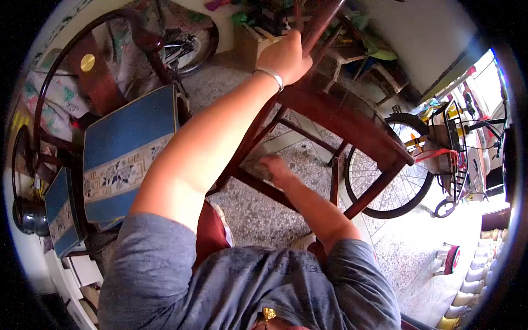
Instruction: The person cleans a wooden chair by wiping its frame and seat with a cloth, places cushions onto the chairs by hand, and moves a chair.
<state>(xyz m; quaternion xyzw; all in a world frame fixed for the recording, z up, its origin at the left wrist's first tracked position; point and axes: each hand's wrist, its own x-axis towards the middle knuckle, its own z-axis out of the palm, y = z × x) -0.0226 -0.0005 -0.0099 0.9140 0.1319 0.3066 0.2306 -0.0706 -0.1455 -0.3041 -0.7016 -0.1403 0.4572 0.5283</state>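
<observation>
A dark reddish-brown wooden chair (341, 118) stands tilted in front of me. My left hand (286, 58) is closed around an upright post near the top of the chair. A light-coloured band circles that wrist. Lower down, my right hand (278, 169) reaches in among the chair's legs, beside a lower rail (264, 190). Motion smears its fingers. Something greyish and blurred shows by those fingers, and I cannot make out whether it is held.
A bicycle (390, 165) is close on the right of the chair. To the left stands a seat with a blue patterned cushion (129, 157). A small red-and-white stool (448, 258) sits at the lower right. Behind are small wooden stools (385, 82) and another wheel (190, 47).
</observation>
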